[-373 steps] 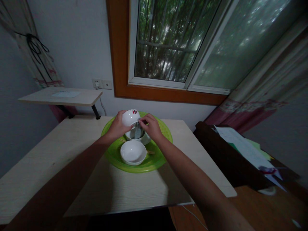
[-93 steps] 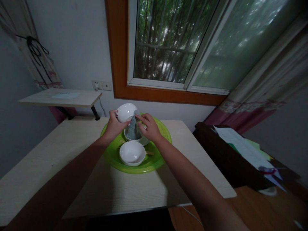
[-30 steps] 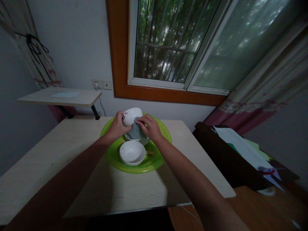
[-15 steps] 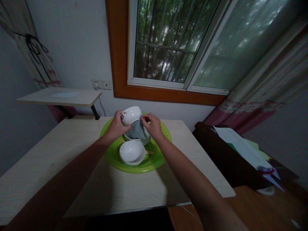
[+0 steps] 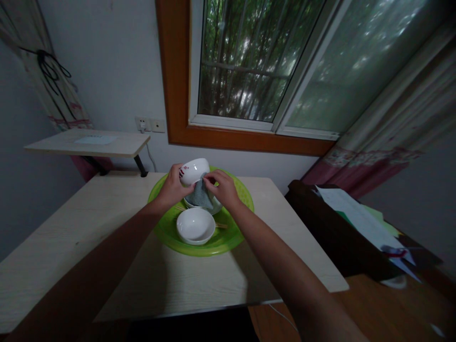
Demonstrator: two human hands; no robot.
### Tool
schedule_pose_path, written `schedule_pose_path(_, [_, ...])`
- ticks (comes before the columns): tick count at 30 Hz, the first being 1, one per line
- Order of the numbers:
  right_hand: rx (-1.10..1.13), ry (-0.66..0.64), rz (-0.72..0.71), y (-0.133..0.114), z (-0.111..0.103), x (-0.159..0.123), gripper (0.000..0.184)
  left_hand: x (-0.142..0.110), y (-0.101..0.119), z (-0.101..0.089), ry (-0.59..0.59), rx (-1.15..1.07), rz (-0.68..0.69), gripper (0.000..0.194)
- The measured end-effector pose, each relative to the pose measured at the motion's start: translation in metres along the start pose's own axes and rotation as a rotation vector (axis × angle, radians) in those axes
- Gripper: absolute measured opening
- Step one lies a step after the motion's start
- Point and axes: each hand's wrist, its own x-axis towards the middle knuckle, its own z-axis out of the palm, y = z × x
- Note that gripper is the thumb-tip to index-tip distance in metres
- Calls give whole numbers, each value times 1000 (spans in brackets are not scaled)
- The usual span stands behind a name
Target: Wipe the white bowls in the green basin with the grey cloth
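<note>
A white bowl (image 5: 195,170) with a red pattern is held tilted above the basin by my left hand (image 5: 172,186), thumb at its lower edge. My right hand (image 5: 223,186) pinches a grey-green cloth (image 5: 200,194) against the bowl's near right rim, and the cloth hangs down from there. Behind and under the cloth another white bowl (image 5: 216,207) is partly hidden. In front, a white bowl (image 5: 195,226) sits upright in the green basin (image 5: 213,248). Pale chopsticks (image 5: 221,225) lie in the basin, partly covered by the bowls.
The basin stands on a light wooden table (image 5: 117,228). A small raised shelf (image 5: 89,142) with a paper sheet is at the back left. To the right, a dark cabinet (image 5: 331,228) bears papers. A window (image 5: 249,71) is behind the table.
My right hand has moved a little left along the bowl's rim, drawing the cloth with it. The held bowl stays almost in the same place.
</note>
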Motion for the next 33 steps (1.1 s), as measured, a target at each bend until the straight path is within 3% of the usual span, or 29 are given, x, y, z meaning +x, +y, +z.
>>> schedule_pose_path(11, [-36,43,96,13,-1,-1,9,1,-2,-2,23,-92,-58,70])
schedule_pose_path(17, [-55,29,14,6,-2,-2,10,1,-3,0,9,-27,-28,72])
schedule_pose_path(22, [-115,-59,-124,-3,0,-3,13,0,2,-1,-14,16,24,67])
schedule_pose_path(29, [-129,44,-25,9,-3,0,9,0,0,0,51,-19,-29,71])
schedule_pose_path(33, [-143,32,-43,9,-3,-1,10,0,-1,0,37,-18,-22,71])
